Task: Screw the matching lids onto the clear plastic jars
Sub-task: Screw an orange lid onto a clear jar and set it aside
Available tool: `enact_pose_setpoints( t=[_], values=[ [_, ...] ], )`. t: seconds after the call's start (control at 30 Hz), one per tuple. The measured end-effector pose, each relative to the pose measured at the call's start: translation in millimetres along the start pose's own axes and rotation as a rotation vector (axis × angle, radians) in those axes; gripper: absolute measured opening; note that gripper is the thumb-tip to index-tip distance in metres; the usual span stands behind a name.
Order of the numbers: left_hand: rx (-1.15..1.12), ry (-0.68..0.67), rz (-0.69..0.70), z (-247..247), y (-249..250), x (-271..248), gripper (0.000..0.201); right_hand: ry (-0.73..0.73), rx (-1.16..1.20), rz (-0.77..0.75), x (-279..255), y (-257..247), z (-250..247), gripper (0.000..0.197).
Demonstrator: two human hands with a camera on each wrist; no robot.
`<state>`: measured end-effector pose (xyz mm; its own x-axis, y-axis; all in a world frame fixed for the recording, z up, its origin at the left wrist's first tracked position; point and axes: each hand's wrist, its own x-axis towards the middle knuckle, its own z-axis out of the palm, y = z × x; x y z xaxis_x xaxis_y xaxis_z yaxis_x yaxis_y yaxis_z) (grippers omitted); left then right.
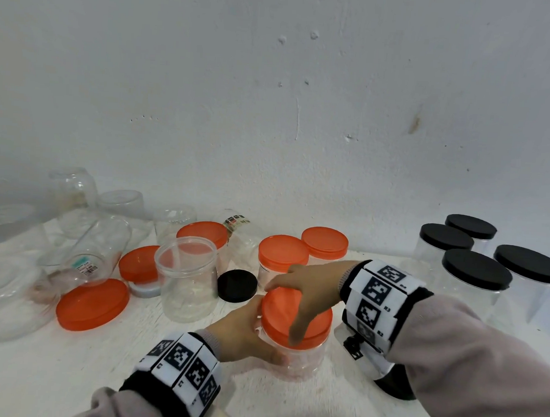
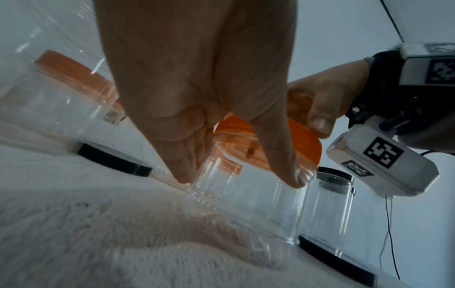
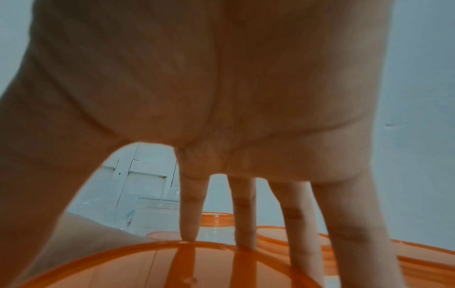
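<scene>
From the head view we see the left hand (image 1: pixel 243 332) gripping the clear jar (image 1: pixel 296 361) while the right hand (image 1: pixel 307 291) claws the orange lid (image 1: pixel 296 316) atop it. From the left wrist, thumb and fingers (image 2: pixel 290 171) clasp the jar's wall. From the right wrist, spread fingers (image 3: pixel 189 214) reach over the lid's rim.

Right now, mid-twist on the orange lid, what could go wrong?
1. The lid looks tilted on the jar, so it might cross-thread.
2. The left hand holds the clear jar with its fingers only, so it might spin or slip.
3. The right hand works close to the open jar and black lid, so it might knock them.
</scene>
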<state>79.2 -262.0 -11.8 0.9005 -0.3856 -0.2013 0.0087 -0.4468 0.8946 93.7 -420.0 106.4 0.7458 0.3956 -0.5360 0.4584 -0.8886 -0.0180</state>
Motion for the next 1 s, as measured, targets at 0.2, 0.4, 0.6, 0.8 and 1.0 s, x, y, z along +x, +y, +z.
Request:
enact_pose_setpoints(
  t=[0.2, 0.4, 0.6, 0.8, 1.0],
  values=[
    [0.007, -0.005, 0.005, -0.7, -1.3, -0.6, 0.098, 0.074, -0.015, 0.093, 3.0, -3.6, 8.4, 0.101],
    [0.029, -0.006, -0.006, -1.0, -0.2, -0.2, 0.106, -0.002, -0.005, -0.005, -0.6, -3.0, 2.0, 0.098],
    [0.031, -0.005, -0.005, -0.7, -1.0, -0.9, 0.100, 0.061, 0.011, 0.044, 2.5, -3.4, 6.1, 0.093],
    [0.025, -0.002, 0.005, -0.4, -1.1, -0.1, 0.101, 0.002, -0.023, 0.032, 1.5, -2.3, 5.1, 0.105],
    [0.028, -0.005, 0.009, -0.8, -3.0, 0.0, 0.103, 0.045, 0.030, -0.008, 3.6, 1.3, 6.3, 0.094]
  ],
)
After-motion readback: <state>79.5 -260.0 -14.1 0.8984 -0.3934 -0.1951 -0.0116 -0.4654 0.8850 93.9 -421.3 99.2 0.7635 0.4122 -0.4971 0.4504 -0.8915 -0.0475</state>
